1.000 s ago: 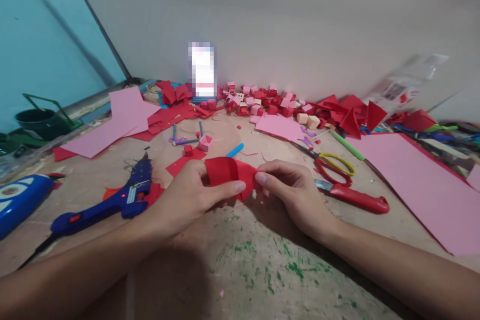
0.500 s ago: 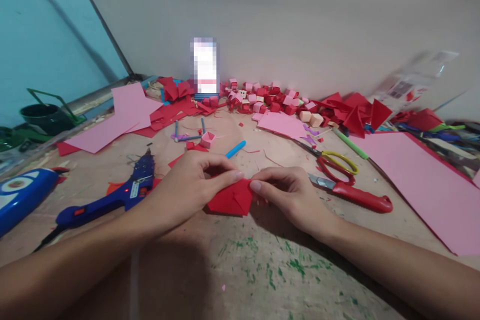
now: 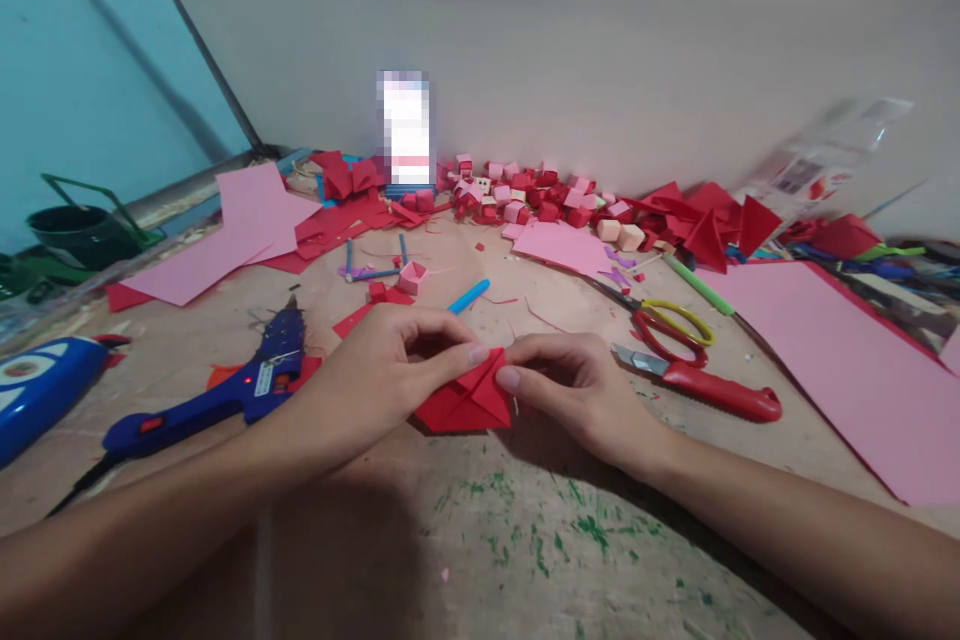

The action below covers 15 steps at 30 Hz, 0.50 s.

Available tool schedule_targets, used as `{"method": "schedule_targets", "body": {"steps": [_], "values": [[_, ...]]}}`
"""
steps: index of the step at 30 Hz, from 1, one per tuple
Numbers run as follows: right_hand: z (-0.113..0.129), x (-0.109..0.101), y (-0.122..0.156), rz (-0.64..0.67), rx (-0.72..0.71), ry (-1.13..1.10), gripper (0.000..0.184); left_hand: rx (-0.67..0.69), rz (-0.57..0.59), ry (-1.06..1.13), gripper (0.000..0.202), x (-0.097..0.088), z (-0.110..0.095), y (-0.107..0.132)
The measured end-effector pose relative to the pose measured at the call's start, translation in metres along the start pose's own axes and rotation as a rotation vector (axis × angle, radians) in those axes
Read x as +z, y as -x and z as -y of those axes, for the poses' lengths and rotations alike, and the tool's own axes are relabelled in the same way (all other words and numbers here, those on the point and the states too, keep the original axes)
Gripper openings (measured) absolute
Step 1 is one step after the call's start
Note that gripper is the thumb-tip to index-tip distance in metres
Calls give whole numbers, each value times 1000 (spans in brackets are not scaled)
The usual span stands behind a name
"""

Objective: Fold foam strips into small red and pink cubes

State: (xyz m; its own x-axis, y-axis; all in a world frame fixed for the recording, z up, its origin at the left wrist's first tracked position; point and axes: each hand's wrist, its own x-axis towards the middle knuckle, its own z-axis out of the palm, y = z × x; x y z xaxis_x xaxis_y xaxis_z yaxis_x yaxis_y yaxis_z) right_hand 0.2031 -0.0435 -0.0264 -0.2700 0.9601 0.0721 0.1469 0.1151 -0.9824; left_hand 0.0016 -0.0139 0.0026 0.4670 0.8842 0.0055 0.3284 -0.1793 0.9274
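Observation:
Between my two hands, just above the table, is a piece of folded red paper (image 3: 465, 405) with creases crossing its face. My left hand (image 3: 401, 360) pinches its upper left part between thumb and fingers. At the paper's upper right edge, my right hand (image 3: 574, 385) grips it with thumb and forefinger. Part of the paper is hidden behind the left fingers. A blue stick (image 3: 470, 296) lies just beyond the left hand. To the right of my right hand are a utility knife with a red handle (image 3: 724, 392) and scissors with red and yellow handles (image 3: 671, 330).
A blue glue gun (image 3: 225, 405) lies left, its light lit, near a blue object (image 3: 45, 390). Small pink and red paper cubes (image 3: 525, 190) are heaped at the back by a bright phone (image 3: 406, 130). Pink sheets (image 3: 847, 360) cover the right; a clear bottle (image 3: 832, 155) leans against the wall.
The red paper has shifted slightly between my fingers, and its crossing folds now show more plainly. Both hands keep their pinch. The whole view has moved a little.

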Motion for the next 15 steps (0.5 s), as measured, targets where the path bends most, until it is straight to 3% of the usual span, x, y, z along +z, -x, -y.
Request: {"method": "schedule_targets", "body": {"steps": [15], "values": [[1,-1,0,14,-5,37,23,1,24,9,18,3,1,1]]}}
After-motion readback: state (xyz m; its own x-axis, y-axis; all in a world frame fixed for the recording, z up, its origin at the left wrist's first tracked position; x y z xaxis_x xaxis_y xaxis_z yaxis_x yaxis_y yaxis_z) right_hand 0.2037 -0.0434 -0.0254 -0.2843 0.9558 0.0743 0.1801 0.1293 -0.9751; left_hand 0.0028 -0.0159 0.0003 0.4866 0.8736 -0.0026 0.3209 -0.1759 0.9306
